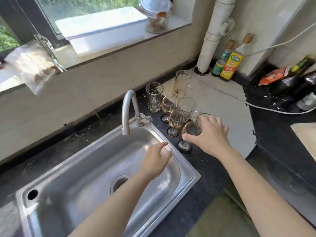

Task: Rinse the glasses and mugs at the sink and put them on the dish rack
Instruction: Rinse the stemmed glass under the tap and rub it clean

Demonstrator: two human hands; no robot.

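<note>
**Kid:** Beside the tap, on the dark counter, what is all that?

**Mum:** Those are the glasses and mugs. They stand close together, just right of the sink. Three glasses with stems make a row in front, and the mugs are behind them.

**Kid:** Are they clean?

**Mum:** I don't think so. Some have yellow-brown stuff at the bottom. No water comes out of the tap.

**Kid:** What is the right hand doing?

**Mum:** Its thumb and fingers curl round the bowl of the nearest glass. The foot of that glass looks like it sits on the counter, so it is not lifted yet.

**Kid:** And the left hand?

**Mum:** It hangs over the sink with its fingers loose and a bit spread. It holds nothing.

**Kid:** So how much is done?

**Mum:** Nothing yet, I think. This looks like the very first glass. Every glass and mug has to be rinsed and put on the rack, and I can't see the rack from here.
</note>
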